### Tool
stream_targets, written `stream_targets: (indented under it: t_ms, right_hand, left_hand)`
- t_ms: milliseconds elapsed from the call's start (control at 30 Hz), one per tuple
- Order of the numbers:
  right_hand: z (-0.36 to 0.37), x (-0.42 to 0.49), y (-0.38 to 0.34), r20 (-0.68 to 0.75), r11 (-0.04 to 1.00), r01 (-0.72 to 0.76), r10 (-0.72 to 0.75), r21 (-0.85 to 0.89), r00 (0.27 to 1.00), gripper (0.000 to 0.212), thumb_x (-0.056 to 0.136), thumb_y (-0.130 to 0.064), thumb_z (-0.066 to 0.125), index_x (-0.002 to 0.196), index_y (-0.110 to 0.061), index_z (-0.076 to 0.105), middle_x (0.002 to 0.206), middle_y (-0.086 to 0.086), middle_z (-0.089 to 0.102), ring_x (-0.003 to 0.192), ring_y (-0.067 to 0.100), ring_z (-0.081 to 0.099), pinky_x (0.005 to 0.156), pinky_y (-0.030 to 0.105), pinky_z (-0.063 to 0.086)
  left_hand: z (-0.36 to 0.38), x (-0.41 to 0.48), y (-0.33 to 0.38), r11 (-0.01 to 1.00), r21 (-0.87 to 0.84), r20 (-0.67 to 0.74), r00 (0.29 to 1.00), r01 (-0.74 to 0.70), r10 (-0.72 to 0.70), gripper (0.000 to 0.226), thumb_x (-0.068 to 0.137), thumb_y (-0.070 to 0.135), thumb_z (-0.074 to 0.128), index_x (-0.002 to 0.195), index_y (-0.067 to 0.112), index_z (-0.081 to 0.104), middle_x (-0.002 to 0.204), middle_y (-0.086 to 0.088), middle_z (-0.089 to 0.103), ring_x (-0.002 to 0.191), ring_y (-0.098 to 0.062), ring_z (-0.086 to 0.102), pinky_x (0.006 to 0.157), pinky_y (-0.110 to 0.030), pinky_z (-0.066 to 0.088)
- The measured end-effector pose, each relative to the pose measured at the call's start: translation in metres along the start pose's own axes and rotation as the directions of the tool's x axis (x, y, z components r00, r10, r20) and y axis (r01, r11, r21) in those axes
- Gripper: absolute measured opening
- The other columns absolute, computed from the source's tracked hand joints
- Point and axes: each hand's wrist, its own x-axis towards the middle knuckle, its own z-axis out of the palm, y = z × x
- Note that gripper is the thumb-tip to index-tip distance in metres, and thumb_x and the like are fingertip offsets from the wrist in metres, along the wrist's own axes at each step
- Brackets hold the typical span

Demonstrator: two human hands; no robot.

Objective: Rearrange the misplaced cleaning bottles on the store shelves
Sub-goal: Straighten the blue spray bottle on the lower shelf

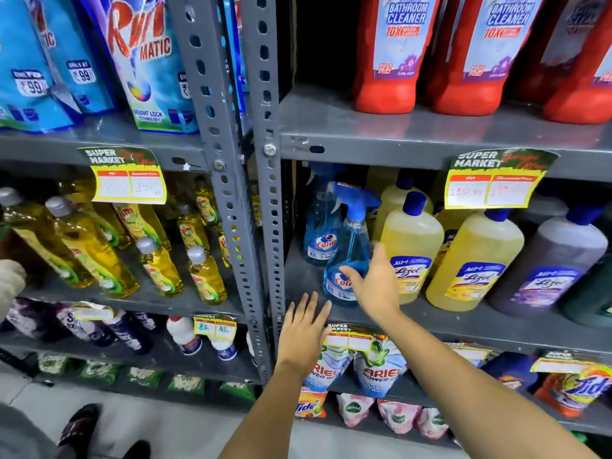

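A blue Colin spray bottle [351, 246] stands at the front left of the middle right-hand shelf [463, 321]. My right hand [374, 283] is around its lower body, thumb across the label, fingers behind it. A second Colin spray bottle [320, 226] stands behind it to the left. My left hand [306, 329] hovers flat and open in front of the shelf edge, just below and left of the bottle, holding nothing. Yellow Lizol bottles [410, 246] stand directly right of the gripped bottle.
A grey perforated upright [265, 193] divides the two shelf bays. Yellow Vim bottles [205, 276] fill the left bay. Red bathroom cleaner bottles [387, 61] stand above, Ariel packs [377, 369] below. A purple Lizol bottle [549, 266] stands far right. Another person's shoes [79, 425] are bottom left.
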Motion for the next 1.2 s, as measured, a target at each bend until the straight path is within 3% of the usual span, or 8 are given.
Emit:
stream_targets:
  t_ms: [200, 333, 433, 500, 667, 900, 1200]
  right_hand:
    - [0.009, 0.024, -0.004, 0.158, 1.0, -0.004, 0.002, 0.013, 0.987, 0.056, 0.081, -0.026, 0.077, 0.121, -0.019, 0.04, 0.119, 0.003, 0.067, 0.107, 0.024, 0.065, 0.083, 0.036, 0.053]
    - [0.006, 0.038, -0.007, 0.258, 0.999, -0.051, 0.047, 0.01, 0.965, 0.054, 0.078, -0.025, 0.08, 0.112, -0.02, 0.038, 0.117, 0.003, 0.066, 0.104, 0.022, 0.064, 0.079, 0.032, 0.051]
    - [-0.004, 0.05, -0.014, 0.367, 0.993, -0.117, 0.122, -0.034, 0.922, 0.068, 0.066, -0.032, 0.087, 0.114, -0.02, 0.04, 0.109, -0.004, 0.062, 0.096, 0.015, 0.059, 0.079, 0.031, 0.051]
    - [-0.005, 0.053, -0.018, 0.405, 0.989, -0.15, 0.144, -0.017, 0.903, 0.076, 0.061, -0.03, 0.09, 0.119, -0.02, 0.043, 0.111, -0.005, 0.062, 0.101, 0.016, 0.06, 0.086, 0.035, 0.052]
    - [0.003, 0.051, -0.017, 0.36, 0.989, -0.141, 0.146, -0.04, 0.922, 0.066, 0.067, -0.019, 0.087, 0.123, -0.016, 0.052, 0.123, 0.005, 0.066, 0.114, 0.025, 0.061, 0.095, 0.044, 0.051]
    - [0.006, 0.05, -0.025, 0.48, 0.993, -0.116, 0.09, 0.025, 0.873, 0.067, 0.071, -0.012, 0.085, 0.129, -0.012, 0.051, 0.129, 0.007, 0.064, 0.117, 0.023, 0.062, 0.101, 0.043, 0.049]
    - [0.009, 0.049, -0.025, 0.465, 0.983, -0.147, 0.082, 0.106, 0.882, 0.066, 0.071, -0.017, 0.086, 0.126, -0.016, 0.049, 0.128, 0.004, 0.065, 0.112, 0.019, 0.063, 0.096, 0.035, 0.051]
  left_hand:
    - [0.004, -0.004, 0.0, 1.0, 0.003, -0.004, 1.0, 0.017, -0.017, 0.053, 0.104, 0.04, 0.025, 0.152, 0.027, 0.007, 0.162, -0.007, 0.007, 0.148, -0.026, 0.001, 0.12, -0.047, 0.003]
    - [0.002, -0.004, 0.0, 1.0, -0.026, -0.012, 1.0, 0.007, -0.008, 0.053, 0.104, 0.039, 0.027, 0.152, 0.027, 0.01, 0.162, -0.007, 0.009, 0.148, -0.026, 0.003, 0.12, -0.047, 0.003]
    - [0.003, -0.009, -0.002, 1.0, -0.025, -0.025, 1.0, -0.011, 0.01, 0.053, 0.104, 0.039, 0.025, 0.152, 0.025, 0.008, 0.162, -0.009, 0.005, 0.148, -0.026, 0.002, 0.121, -0.047, 0.003]
    - [0.005, -0.014, -0.003, 0.999, -0.033, -0.036, 0.999, -0.022, 0.021, 0.054, 0.104, 0.039, 0.025, 0.152, 0.025, 0.006, 0.162, -0.009, 0.005, 0.148, -0.026, 0.001, 0.121, -0.047, 0.003]
    - [0.004, -0.017, -0.004, 0.997, -0.067, -0.05, 0.998, -0.039, 0.035, 0.054, 0.103, 0.04, 0.027, 0.152, 0.026, 0.008, 0.162, -0.008, 0.007, 0.148, -0.025, 0.001, 0.121, -0.046, 0.002]
    - [0.005, -0.017, -0.004, 0.997, -0.06, -0.039, 0.998, -0.044, 0.041, 0.056, 0.103, 0.041, 0.028, 0.152, 0.025, 0.008, 0.162, -0.008, 0.008, 0.148, -0.026, 0.001, 0.119, -0.045, -0.002]
    - [0.002, -0.017, -0.006, 0.996, -0.062, -0.048, 0.997, -0.063, 0.06, 0.056, 0.103, 0.041, 0.03, 0.152, 0.025, 0.01, 0.161, -0.009, 0.011, 0.148, -0.026, 0.004, 0.119, -0.047, 0.001]
